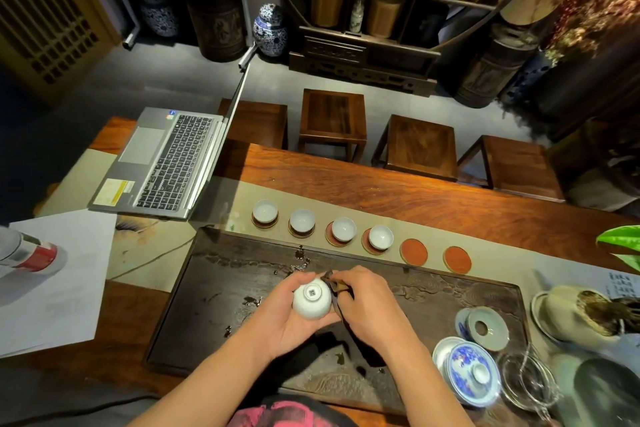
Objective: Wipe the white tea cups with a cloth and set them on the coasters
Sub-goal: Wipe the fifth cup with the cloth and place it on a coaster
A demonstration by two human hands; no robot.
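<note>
Cup, white, inverted: wiping stage.
Left hand fingers clamped round it, foot exposed; right hand fingers pinched dark cloth alongside.

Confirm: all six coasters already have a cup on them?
No. Four coasters hold white cups, while the two coasters at the right end of the row are bare, and the left hand holds another cup.
</note>
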